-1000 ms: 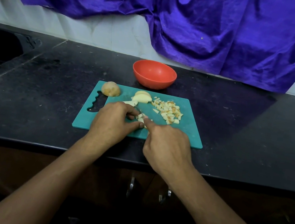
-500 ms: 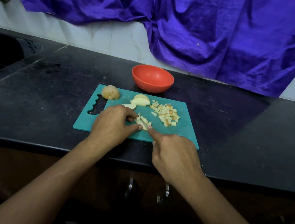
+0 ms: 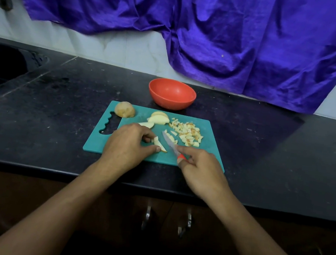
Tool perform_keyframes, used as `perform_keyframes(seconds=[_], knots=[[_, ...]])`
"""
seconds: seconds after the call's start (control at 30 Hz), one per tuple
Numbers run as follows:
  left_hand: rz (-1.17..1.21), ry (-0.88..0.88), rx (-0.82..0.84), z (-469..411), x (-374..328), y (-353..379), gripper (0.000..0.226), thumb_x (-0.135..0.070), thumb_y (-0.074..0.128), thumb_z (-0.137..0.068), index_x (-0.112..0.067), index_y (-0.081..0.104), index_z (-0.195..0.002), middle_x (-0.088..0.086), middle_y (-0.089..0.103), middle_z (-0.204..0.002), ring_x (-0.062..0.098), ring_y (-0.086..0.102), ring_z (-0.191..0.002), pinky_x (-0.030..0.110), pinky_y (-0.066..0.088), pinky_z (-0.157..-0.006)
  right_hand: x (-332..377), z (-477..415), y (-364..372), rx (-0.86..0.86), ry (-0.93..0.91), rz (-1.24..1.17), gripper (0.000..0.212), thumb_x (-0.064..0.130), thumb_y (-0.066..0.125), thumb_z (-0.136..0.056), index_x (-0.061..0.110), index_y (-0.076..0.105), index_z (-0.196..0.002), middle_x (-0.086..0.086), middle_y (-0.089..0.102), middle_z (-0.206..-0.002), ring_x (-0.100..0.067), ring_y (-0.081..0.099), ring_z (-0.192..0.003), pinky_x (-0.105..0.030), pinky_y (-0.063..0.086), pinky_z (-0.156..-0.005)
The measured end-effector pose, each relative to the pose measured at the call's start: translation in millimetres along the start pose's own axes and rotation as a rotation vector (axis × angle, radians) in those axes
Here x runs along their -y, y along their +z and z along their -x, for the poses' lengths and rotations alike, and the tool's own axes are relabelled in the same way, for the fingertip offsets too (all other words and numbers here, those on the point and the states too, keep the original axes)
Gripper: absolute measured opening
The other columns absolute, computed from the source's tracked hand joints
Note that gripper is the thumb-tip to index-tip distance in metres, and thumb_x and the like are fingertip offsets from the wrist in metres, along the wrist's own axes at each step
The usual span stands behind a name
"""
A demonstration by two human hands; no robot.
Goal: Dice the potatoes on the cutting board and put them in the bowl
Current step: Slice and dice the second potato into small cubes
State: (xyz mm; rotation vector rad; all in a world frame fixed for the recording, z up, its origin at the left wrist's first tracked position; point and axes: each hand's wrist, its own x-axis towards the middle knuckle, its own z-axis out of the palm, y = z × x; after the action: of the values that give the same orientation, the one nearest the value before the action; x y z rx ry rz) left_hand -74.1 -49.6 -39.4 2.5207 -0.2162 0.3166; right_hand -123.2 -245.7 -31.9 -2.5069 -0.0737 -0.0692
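Note:
A teal cutting board (image 3: 208,153) lies on the black counter. My left hand (image 3: 127,145) pinches a cut potato strip (image 3: 159,144) near the board's middle. My right hand (image 3: 200,168) grips a knife (image 3: 170,143) with a red handle, its blade lying just right of the strip. A pile of diced potato (image 3: 187,132) sits at the board's back right. Potato slices (image 3: 158,119) lie behind my left hand, and a potato half (image 3: 124,109) rests at the back left corner. The red bowl (image 3: 172,94) stands behind the board and looks empty.
A purple cloth (image 3: 215,34) hangs over the tiled wall behind the counter. A dark sink (image 3: 0,68) is set into the counter at the far left. Cabinet handles (image 3: 187,222) show below the counter's front edge.
My right hand has drawn back to the right and the knife blade now shows beside the strip. My left hand keeps its hold on the potato strip.

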Motion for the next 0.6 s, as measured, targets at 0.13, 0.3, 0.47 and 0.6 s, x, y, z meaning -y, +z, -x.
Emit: perform_keyframes(seconds=[0.13,0.3,0.47,0.6], knots=[[0.193,-0.044,0.042,-1.3,9.2,-2.9,0.037,-0.039,0.079,-0.087,-0.028,0.073,-0.121,-0.017,0.072,-0.093,0.002,0.063,-0.083,0.027,0.052,-0.082,-4.3,-5.9,-6.7,-0.023,0.062,-0.266,0.039,0.024,0.059,-0.102,0.039,0.061,-0.139,0.003,0.061,-0.064,-0.007,0.051,-0.048,-0.032,0.044,-0.052],[0.410,-0.105,0.000,-1.0,16.1,-2.4,0.014,-0.023,0.070,-0.096,-0.032,0.070,-0.106,-0.008,0.068,-0.092,0.004,0.061,-0.054,0.023,0.054,-0.056,2.3,8.3,-7.8,-0.046,-0.156,0.036,0.044,0.033,0.056,-0.101,0.050,0.054,-0.142,0.013,0.071,-0.096,-0.011,0.063,-0.069,-0.039,0.056,-0.067],[0.483,-0.125,-0.083,-1.4,19.9,-0.2,0.014,-0.020,0.065,-0.097,-0.032,0.062,-0.103,-0.005,0.066,-0.090,0.008,0.062,-0.055,0.034,0.059,-0.059,12.6,14.8,-2.2,0.009,-0.312,0.389,0.046,0.038,0.046,-0.104,0.048,0.044,-0.149,0.008,0.069,-0.102,-0.012,0.060,-0.088,-0.034,0.046,-0.072],[0.500,-0.122,-0.072,-2.5,19.7,0.7,0.014,-0.022,0.066,-0.097,-0.033,0.062,-0.104,-0.006,0.066,-0.090,0.012,0.062,-0.059,0.037,0.060,-0.061,9.5,7.4,-7.5,-0.025,-0.259,0.459,0.047,0.036,0.043,-0.105,0.047,0.042,-0.151,0.011,0.059,-0.090,-0.009,0.053,-0.077,-0.033,0.042,-0.067]])
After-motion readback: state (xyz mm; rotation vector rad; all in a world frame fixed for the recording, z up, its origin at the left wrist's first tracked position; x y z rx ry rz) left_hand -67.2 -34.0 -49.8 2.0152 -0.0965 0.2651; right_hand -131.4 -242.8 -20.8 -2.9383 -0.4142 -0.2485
